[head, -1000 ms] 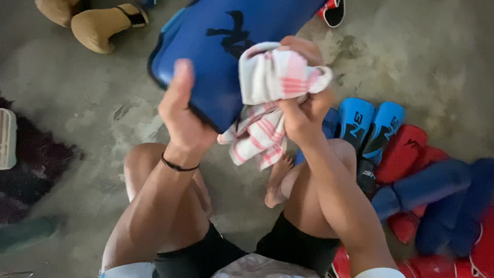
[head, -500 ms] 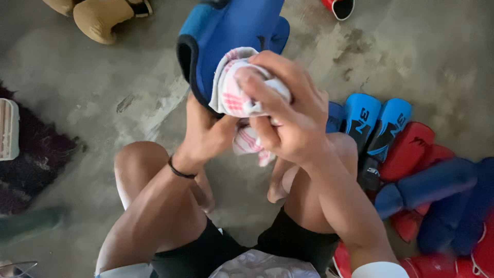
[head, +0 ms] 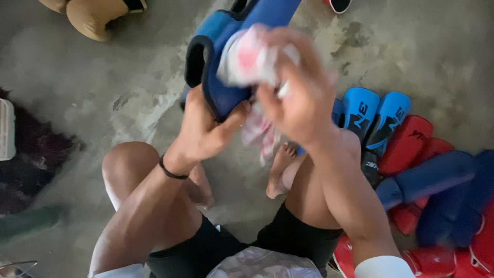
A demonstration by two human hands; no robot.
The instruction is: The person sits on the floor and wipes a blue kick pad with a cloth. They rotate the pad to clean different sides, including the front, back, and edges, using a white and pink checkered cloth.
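Concrete floor [head: 437, 56], stained and rough: grit could scuff any pad dropped on it. Blue padded shin guard [head: 221, 87], smooth vinyl with black edging, held raised above the knees; left hand [head: 206, 131] pinches only its lower edge, so it could twist loose under hard rubbing. Piled blue and red guards [head: 411, 154], glossy, at right. Red-and-white checked cloth [head: 247, 59], soft, bunched in the closed right hand [head: 298, 98]; its hanging tail could snag.

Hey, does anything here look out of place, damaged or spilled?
Nothing looks damaged or spilled. The concrete floor is stained and blotchy. Blue and red pads lie heaped at the right, while the left hand grips a blue pad and the right hand presses a cloth on it.
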